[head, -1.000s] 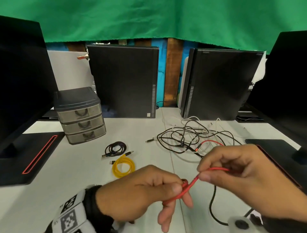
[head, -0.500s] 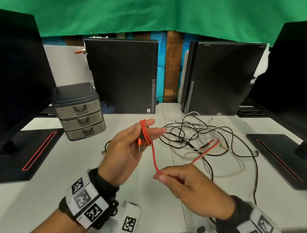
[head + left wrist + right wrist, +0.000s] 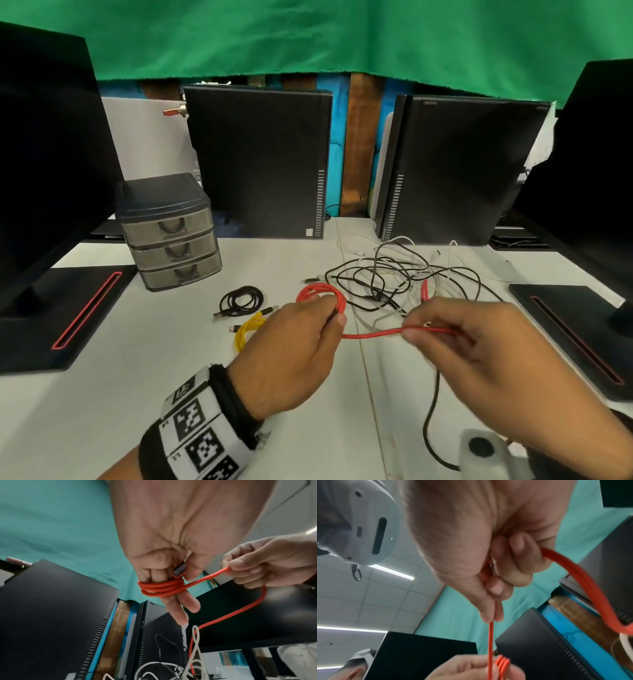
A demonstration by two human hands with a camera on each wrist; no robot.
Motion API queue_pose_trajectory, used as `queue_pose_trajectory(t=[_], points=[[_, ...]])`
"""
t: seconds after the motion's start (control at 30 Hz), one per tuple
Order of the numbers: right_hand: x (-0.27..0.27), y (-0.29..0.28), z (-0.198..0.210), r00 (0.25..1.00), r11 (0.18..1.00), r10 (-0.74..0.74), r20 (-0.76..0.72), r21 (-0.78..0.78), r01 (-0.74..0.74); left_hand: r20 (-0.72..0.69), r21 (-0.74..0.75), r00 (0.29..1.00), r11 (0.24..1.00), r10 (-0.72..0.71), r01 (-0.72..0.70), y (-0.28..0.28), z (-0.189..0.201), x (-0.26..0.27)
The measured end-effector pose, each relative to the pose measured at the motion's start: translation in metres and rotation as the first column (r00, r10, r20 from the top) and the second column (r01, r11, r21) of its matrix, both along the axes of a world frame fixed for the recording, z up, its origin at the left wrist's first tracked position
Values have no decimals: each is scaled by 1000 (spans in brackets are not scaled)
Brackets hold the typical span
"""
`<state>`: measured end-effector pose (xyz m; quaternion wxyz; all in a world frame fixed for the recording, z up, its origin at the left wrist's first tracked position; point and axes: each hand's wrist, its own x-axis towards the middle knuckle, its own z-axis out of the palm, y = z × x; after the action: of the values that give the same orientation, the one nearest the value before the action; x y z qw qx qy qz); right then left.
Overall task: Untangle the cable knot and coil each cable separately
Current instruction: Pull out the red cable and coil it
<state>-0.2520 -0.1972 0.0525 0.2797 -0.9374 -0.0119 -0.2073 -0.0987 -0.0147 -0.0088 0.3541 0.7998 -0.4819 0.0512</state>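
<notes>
Left hand (image 3: 298, 346) holds red cable (image 3: 371, 334) loops round fingers (image 3: 178, 607); right hand (image 3: 479, 349) pinches free run; feed slack evenly, keep turns flat, clear of cable tangle (image 3: 394, 277) on worktop (image 3: 102, 394)

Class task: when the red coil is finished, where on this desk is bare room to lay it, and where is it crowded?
Free: white desk between left monitor base and yellow coil. Crowded: the tangle before the right tower.
</notes>
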Motion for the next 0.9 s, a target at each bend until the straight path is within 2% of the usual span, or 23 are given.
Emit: queue_pose_trajectory(t=[0.1, 0.17, 0.2, 0.27, 0.33, 0.43, 0.53, 0.6, 0.63, 0.67, 0.73, 0.8, 0.83, 0.9], points=[[-6, -10, 12, 997, 1000, 6, 72, -16, -5, -25, 7, 998, 998, -62, 62, 2, 11, -9], [-9, -18, 20, 990, 1000, -3, 139, 11, 2, -182, 7, 971, 987, -158, 162, 7, 23, -12], [-11, -24, 23, 981, 999, -17, 191, 32, 11, -314, -10, 922, 972, -228, 236, 10, 28, -12], [-13, -34, 27, 958, 996, -61, 282, 84, 39, -574, -123, 732, 922, -368, 367, 18, 36, -12], [-9, -41, 25, 933, 990, -108, 342, 128, 67, -678, -299, 529, 849, -511, 436, 24, 44, -13], [8, -38, 8, 948, 987, -126, 291, 133, 91, -617, -599, 286, 673, -733, 435, 24, 51, -16], [26, -14, -19, 993, 998, 20, 117, 54, -27, -505, -800, 120, 516, -855, 304, 24, 55, -14], [31, 8, -36, 990, 990, 142, 8, -18, -142, -447, -876, 22, 443, -894, 192, 26, 56, -8], [31, 19, -41, 981, 980, 192, -36, -38, -193, -449, -885, 34, 449, -893, 125, 25, 56, -5], [30, 29, -46, 970, 969, 233, -68, -62, -238, -493, -864, 111, 500, -863, 53, 23, 54, -1], [26, 43, -49, 952, 948, 284, -115, -117, -297, -632, -754, 362, 652, -685, -82, 17, 46, 6], [23, 48, -46, 940, 935, 302, -158, -141, -324, -681, -617, 578, 778, -449, -123, 11, 35, 12], [21, 49, -43, 938, 934, 301, -171, -144, -326, -670, -553, 643, 827, -370, -100, 8, 33, 13], [17, 48, -36, 942, 936, 294, -160, -151, -318, -637, -441, 718, 897, -280, -42, 6, 29, 10]])
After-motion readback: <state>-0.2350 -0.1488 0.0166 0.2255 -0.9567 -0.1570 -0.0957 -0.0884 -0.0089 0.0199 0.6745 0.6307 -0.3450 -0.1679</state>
